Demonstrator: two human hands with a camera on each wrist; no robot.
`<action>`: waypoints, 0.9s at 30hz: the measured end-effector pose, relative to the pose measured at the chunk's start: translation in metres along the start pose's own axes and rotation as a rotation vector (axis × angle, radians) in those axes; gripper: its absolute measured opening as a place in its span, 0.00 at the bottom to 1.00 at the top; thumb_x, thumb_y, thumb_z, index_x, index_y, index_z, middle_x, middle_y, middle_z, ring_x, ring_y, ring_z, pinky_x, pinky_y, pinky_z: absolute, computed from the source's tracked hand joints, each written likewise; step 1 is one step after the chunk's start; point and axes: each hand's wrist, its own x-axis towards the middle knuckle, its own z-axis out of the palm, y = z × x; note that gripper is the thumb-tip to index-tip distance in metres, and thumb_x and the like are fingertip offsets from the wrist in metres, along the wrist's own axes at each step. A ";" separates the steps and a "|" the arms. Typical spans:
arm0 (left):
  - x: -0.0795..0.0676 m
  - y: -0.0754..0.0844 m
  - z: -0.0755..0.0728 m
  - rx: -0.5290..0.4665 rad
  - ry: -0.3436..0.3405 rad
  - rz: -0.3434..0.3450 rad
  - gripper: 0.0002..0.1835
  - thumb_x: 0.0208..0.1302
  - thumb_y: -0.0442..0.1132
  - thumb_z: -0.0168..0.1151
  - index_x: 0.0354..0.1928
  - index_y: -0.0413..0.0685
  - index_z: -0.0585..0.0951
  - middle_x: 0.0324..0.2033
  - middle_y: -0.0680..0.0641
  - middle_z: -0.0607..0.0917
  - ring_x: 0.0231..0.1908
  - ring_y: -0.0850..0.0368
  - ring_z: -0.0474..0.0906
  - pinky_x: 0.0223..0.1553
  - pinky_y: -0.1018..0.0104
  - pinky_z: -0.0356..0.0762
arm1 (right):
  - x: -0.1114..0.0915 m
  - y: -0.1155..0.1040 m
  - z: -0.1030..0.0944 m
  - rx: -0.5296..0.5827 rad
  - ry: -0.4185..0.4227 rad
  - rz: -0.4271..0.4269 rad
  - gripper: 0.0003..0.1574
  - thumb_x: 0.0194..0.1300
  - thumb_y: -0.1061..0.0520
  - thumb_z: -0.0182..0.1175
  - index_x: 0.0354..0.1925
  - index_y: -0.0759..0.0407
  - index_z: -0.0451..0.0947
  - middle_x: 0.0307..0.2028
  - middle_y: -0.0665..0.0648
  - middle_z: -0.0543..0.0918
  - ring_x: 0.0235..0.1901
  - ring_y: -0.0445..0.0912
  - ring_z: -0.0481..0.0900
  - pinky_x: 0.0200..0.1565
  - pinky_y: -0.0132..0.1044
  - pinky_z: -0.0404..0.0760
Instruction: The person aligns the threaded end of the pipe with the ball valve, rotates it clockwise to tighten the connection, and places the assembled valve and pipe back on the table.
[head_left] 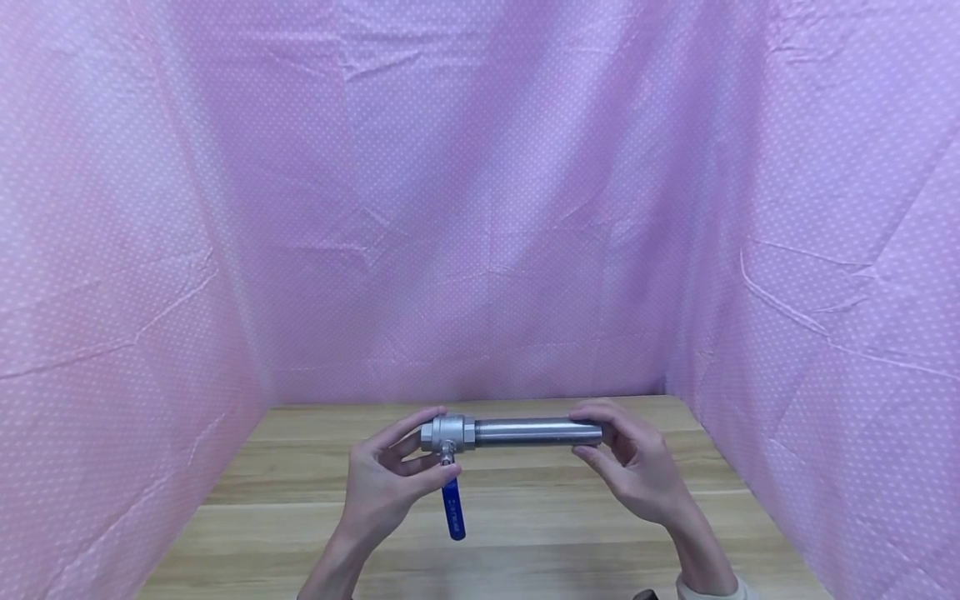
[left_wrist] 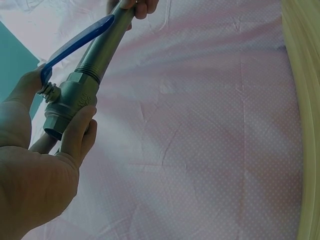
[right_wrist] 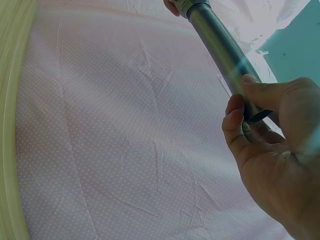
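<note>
A silver ball valve (head_left: 449, 432) with a blue lever handle (head_left: 453, 510) is joined to a straight metal pipe (head_left: 536, 432). Both hands hold the joined piece level above the table. My left hand (head_left: 380, 483) grips the valve body at the left, its thumb against the top of the lever. In the left wrist view, thread shows on the pipe (left_wrist: 102, 57) where it enters the valve (left_wrist: 67, 102). At the other end my right hand (head_left: 637, 467) pinches the pipe between thumb and fingers. The pipe's open end (right_wrist: 258, 116) shows in the right wrist view.
Below the hands lies a wooden tabletop (head_left: 517, 533). Pink dotted cloth (head_left: 480, 208) hangs behind it and along both sides. A small dark object (head_left: 645, 594) shows at the bottom edge, too cut off to identify.
</note>
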 end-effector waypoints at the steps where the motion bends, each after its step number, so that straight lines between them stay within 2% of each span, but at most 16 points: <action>1: 0.000 0.000 0.000 0.000 0.000 0.001 0.39 0.54 0.18 0.83 0.71 0.33 0.83 0.61 0.52 0.94 0.58 0.56 0.95 0.59 0.56 0.97 | 0.000 0.000 0.000 0.003 -0.003 -0.011 0.40 0.54 0.92 0.65 0.64 0.78 0.78 0.59 0.60 0.87 0.50 0.36 0.85 0.42 0.28 0.89; 8: -0.001 0.000 0.000 -0.005 -0.007 0.010 0.39 0.55 0.18 0.82 0.71 0.32 0.83 0.61 0.51 0.94 0.58 0.55 0.95 0.59 0.56 0.96 | 0.001 -0.001 0.001 0.001 0.000 -0.060 0.40 0.51 0.93 0.66 0.64 0.81 0.78 0.58 0.68 0.86 0.57 0.39 0.87 0.54 0.25 0.91; 12: -0.001 -0.001 0.000 -0.002 -0.011 0.013 0.39 0.55 0.19 0.82 0.71 0.32 0.82 0.60 0.52 0.94 0.58 0.56 0.95 0.60 0.56 0.96 | 0.000 -0.001 0.001 -0.024 0.005 -0.047 0.39 0.53 0.92 0.66 0.63 0.79 0.79 0.58 0.64 0.88 0.58 0.38 0.87 0.60 0.24 0.91; 15: -0.001 -0.001 0.000 0.002 -0.017 0.020 0.38 0.55 0.19 0.82 0.71 0.32 0.83 0.59 0.51 0.94 0.58 0.56 0.95 0.60 0.57 0.96 | 0.000 -0.002 0.001 -0.048 0.009 -0.028 0.37 0.55 0.91 0.66 0.62 0.78 0.80 0.57 0.60 0.89 0.57 0.35 0.86 0.60 0.23 0.91; 17: -0.001 -0.001 0.000 0.007 -0.021 0.025 0.38 0.55 0.19 0.82 0.71 0.32 0.83 0.59 0.51 0.94 0.58 0.56 0.95 0.60 0.57 0.96 | 0.000 -0.002 0.000 -0.063 0.011 -0.023 0.35 0.57 0.90 0.66 0.62 0.77 0.81 0.54 0.60 0.89 0.53 0.35 0.86 0.55 0.23 0.91; 19: 0.000 -0.001 0.000 0.009 -0.021 0.028 0.38 0.56 0.19 0.82 0.71 0.33 0.83 0.59 0.51 0.94 0.58 0.56 0.95 0.60 0.57 0.96 | 0.000 -0.003 0.000 -0.084 0.014 -0.019 0.32 0.60 0.87 0.68 0.61 0.76 0.82 0.49 0.61 0.89 0.46 0.35 0.84 0.45 0.23 0.90; 21: -0.001 -0.001 0.000 0.010 -0.021 0.032 0.38 0.56 0.19 0.82 0.71 0.32 0.83 0.59 0.51 0.94 0.58 0.56 0.94 0.60 0.57 0.96 | 0.000 -0.003 0.000 -0.103 0.019 -0.019 0.31 0.60 0.85 0.69 0.61 0.75 0.83 0.43 0.60 0.87 0.37 0.37 0.81 0.33 0.26 0.86; 23: -0.001 0.000 0.000 0.009 -0.020 0.032 0.38 0.56 0.19 0.82 0.71 0.32 0.83 0.59 0.51 0.94 0.58 0.56 0.94 0.60 0.57 0.96 | 0.000 -0.003 0.000 -0.117 0.021 -0.017 0.31 0.60 0.84 0.70 0.61 0.74 0.83 0.39 0.58 0.85 0.32 0.40 0.76 0.26 0.30 0.80; 25: -0.001 0.000 0.000 0.007 -0.018 0.030 0.38 0.56 0.19 0.82 0.71 0.32 0.82 0.60 0.51 0.93 0.59 0.56 0.94 0.60 0.57 0.96 | 0.001 -0.004 0.000 -0.109 0.021 -0.018 0.33 0.58 0.86 0.70 0.61 0.74 0.83 0.39 0.58 0.85 0.30 0.42 0.75 0.23 0.31 0.77; 27: -0.002 0.000 0.000 0.008 -0.014 0.026 0.38 0.56 0.19 0.82 0.71 0.33 0.83 0.61 0.51 0.93 0.59 0.56 0.94 0.60 0.57 0.96 | 0.002 -0.004 0.001 -0.086 0.018 -0.027 0.37 0.55 0.88 0.69 0.62 0.75 0.82 0.44 0.59 0.86 0.32 0.43 0.76 0.25 0.32 0.78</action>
